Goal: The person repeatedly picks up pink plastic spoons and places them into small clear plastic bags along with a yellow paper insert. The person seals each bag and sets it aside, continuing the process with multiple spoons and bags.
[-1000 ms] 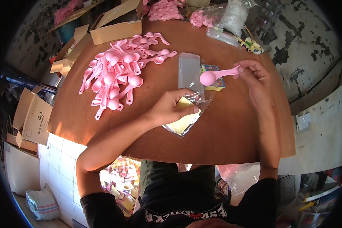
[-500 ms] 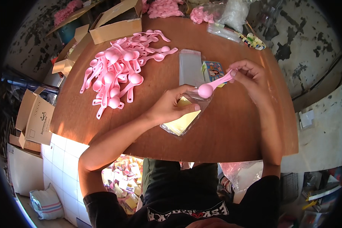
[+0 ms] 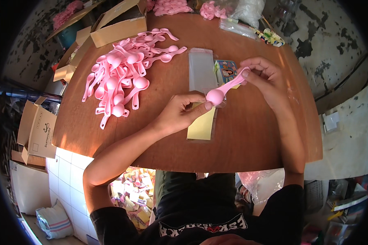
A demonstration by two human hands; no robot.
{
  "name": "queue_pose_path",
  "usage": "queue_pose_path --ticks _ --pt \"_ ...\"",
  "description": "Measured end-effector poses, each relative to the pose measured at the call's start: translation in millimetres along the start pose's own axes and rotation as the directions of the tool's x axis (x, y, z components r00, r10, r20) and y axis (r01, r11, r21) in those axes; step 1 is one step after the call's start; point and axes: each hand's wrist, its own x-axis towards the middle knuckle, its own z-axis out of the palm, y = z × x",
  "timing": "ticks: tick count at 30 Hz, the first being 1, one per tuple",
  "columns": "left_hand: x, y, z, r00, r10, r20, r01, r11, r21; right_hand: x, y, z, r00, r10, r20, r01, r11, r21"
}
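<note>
My right hand (image 3: 269, 81) pinches the handle end of a pink measuring spoon (image 3: 215, 97), held slantwise with its round bowl toward my left hand. The thumb and fingers of my left hand (image 3: 176, 115) close at the mouth of a clear plastic bag, right against the spoon's bowl. Inside that bag is a yellow card (image 3: 202, 125), hanging toward me below my left thumb. Just beyond the hands lie a stack of clear bags (image 3: 201, 69) and a small pile of printed cards (image 3: 227, 70). A heap of pink spoons (image 3: 120, 75) spreads over the table's left side.
On the brown table (image 3: 249, 143), an opened cardboard box (image 3: 118, 30) stands at the far left. More pink spoons in plastic (image 3: 212, 10) and clear bags (image 3: 238, 28) line the far edge. Below the front edge, many packed pieces (image 3: 135, 192) with yellow cards lie in a pile.
The spoon's bowl has come down and left to my left fingertips. The bag with the yellow card has swung from a slant to nearly straight. My right hand has shifted slightly left.
</note>
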Motion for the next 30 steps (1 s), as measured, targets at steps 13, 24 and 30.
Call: queue_pose_path --ticks 13,24,30 --pt "-2.9 19.0 -3.2 0.995 0.09 0.031 -0.085 0.988 -0.126 -10.9 -24.8 28.7 0.966 -0.166 -0.199 0.167 0.986 -0.016" --pt "-2.8 38.3 0.7 0.994 0.104 0.042 -0.083 0.936 -0.343 -25.5 -29.4 52.6 0.888 -0.407 -0.214 0.356 0.903 -0.242" --pt "2.0 54.1 -3.4 0.994 0.099 0.043 -0.08 0.943 -0.324 -30.8 -44.3 59.4 0.84 -0.527 -0.126 0.403 0.763 -0.506"
